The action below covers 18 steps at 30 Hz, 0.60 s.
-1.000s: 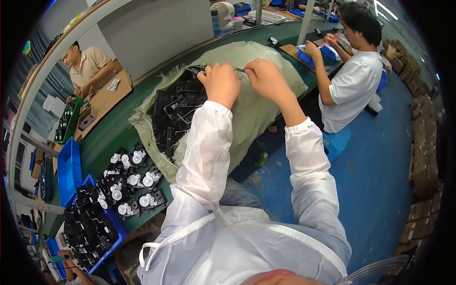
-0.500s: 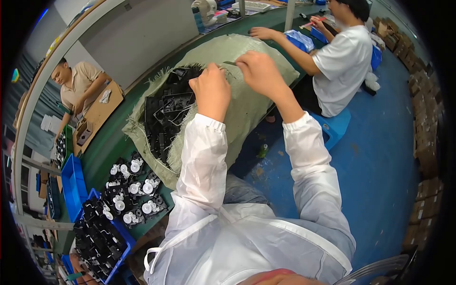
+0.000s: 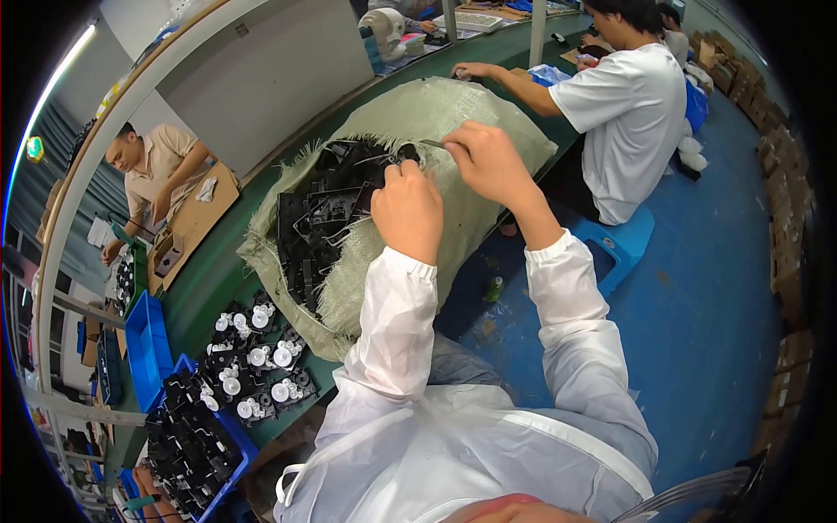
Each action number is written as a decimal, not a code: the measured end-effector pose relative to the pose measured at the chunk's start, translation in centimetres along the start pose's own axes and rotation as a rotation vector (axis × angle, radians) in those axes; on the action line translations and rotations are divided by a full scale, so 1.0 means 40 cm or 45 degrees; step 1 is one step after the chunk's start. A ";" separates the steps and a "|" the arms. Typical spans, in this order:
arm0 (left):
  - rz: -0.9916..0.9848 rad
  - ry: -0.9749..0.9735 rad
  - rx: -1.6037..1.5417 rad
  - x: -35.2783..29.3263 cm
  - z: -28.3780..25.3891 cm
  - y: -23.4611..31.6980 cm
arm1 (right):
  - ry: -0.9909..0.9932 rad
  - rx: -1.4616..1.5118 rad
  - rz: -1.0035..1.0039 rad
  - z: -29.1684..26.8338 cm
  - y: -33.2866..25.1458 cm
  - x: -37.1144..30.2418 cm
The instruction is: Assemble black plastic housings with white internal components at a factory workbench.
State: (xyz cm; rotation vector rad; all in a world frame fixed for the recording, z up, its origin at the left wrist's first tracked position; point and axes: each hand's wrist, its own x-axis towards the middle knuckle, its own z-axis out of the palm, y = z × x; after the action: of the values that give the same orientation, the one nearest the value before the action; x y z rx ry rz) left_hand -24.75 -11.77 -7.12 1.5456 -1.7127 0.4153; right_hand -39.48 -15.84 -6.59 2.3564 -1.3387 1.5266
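A large pale green woven sack (image 3: pixel 514 122) lies on the green table in front of me, slit open with frayed edges. Black plastic parts (image 3: pixel 323 205) show through the slit. My left hand (image 3: pixel 408 212) is closed on the sack's cut edge, at the near side of the opening. My right hand (image 3: pixel 495 167) pinches a thin dark blade (image 3: pixel 432 143) whose tip points left at the far end of the slit. The blade's handle is hidden in my fingers.
Black assemblies with white gears (image 3: pixel 261 357) lie left of the sack. A blue crate (image 3: pixel 248 449) of black parts and another blue bin (image 3: pixel 148 349) stand nearby. One co-worker (image 3: pixel 632 113) sits at the far right by a blue stool (image 3: pixel 632 244); another person (image 3: pixel 166 174) works at left.
My left hand has drawn the cut edge toward me, and the slit gapes wider with more black parts showing. My right hand has come slightly nearer with the blade. The view has shifted slightly.
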 end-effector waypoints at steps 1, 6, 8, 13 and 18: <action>0.019 0.016 0.013 0.001 0.000 -0.002 | -0.016 -0.020 -0.020 0.012 -0.002 0.010; 0.082 0.071 0.044 -0.005 -0.008 -0.021 | -0.167 -0.202 -0.044 -0.051 -0.065 -0.015; 0.125 0.119 0.035 -0.016 -0.007 -0.022 | -0.246 -0.212 -0.011 -0.107 -0.085 -0.056; 0.159 0.170 0.009 -0.034 0.006 -0.003 | -0.063 -0.085 -0.017 -0.071 -0.089 -0.017; 0.154 0.215 -0.022 -0.042 -0.013 -0.003 | -0.228 -0.314 -0.030 -0.111 -0.099 -0.081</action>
State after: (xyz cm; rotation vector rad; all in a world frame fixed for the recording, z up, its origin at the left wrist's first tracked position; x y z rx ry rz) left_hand -24.56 -10.27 -8.05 1.3584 -1.6782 0.5746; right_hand -40.54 -9.32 -5.16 2.3856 -1.4337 1.0927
